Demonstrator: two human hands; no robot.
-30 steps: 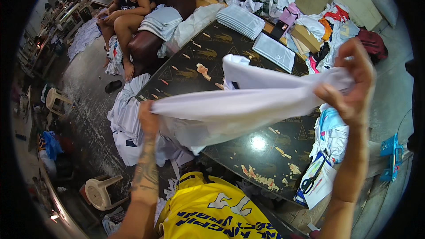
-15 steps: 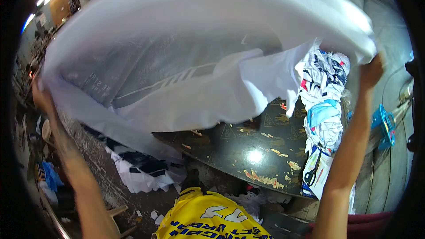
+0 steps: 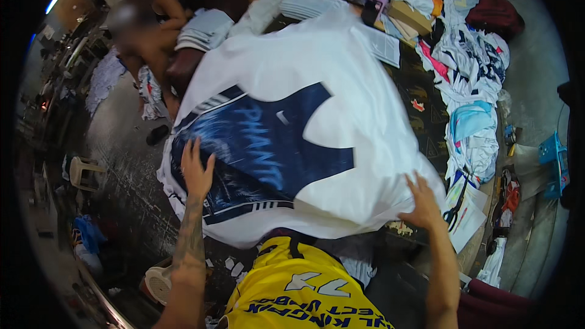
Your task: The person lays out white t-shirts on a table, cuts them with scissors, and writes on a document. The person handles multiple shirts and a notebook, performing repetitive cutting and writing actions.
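Far left: plastic stool (image 3: 79, 172) on the floor, w/ a dark shoe (image 3: 157, 134) further up. Upper left a second person (image 3: 159, 42) sits by the surface's far corner. L hand (image 3: 197, 170) lies flat on the white jersey (image 3: 341, 122), grip spread, fingers open & pressing the cloth near its left edge, on the dark blue printed panel (image 3: 262, 146). Jersey is laid out over most of the dark surface (image 3: 426, 116), covering it from near edge to far end, bottom hem hanging just over the near edge above the person's yellow shirt (image 3: 298, 292). R hand (image 3: 420, 204) rests on the jersey's lower right corner, grip also spread, palm down, pinching nothing. Right of that: scissors (image 3: 454, 210) on white paper, then a heap of white & blue garments (image 3: 469, 73) along the surface's right side. Far right, a blue plastic item (image 3: 557, 161) on the floor.
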